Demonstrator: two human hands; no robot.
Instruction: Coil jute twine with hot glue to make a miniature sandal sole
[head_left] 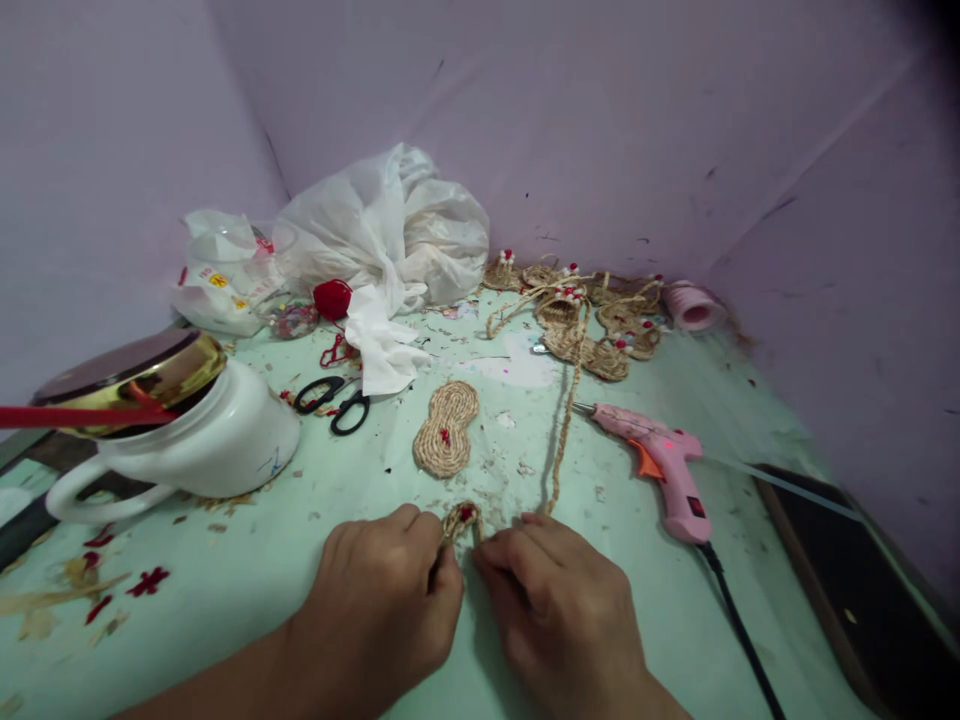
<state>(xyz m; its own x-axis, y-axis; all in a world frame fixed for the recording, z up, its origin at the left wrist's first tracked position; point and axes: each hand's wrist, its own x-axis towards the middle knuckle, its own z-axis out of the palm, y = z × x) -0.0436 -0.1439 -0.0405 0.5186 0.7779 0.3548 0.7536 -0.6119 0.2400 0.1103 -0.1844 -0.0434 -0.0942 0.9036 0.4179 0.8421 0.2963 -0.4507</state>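
Near the table's front, my left hand (pixel 386 590) is closed on a small loop of braided straw cord (pixel 463 514) with a dark red bit inside its curve. My right hand (pixel 559 605) pinches the same cord just to the right of the loop. From there the long braided cord (pixel 564 430) runs up the table to a pile of woven straw pieces (pixel 574 330). A finished-looking figure-eight straw sole (pixel 445 430), red mark on its lower part, lies flat beyond my hands. The fingertips partly hide the loop.
A pink hot glue gun (pixel 660 455) with a black cable lies at right, beside a dark tray-like object (pixel 847 590). Black-handled scissors (pixel 334 402), a white mug (pixel 217 440), white tissue (pixel 382 345), red yarn (pixel 331 299) and plastic bags (pixel 397 235) occupy the left and back.
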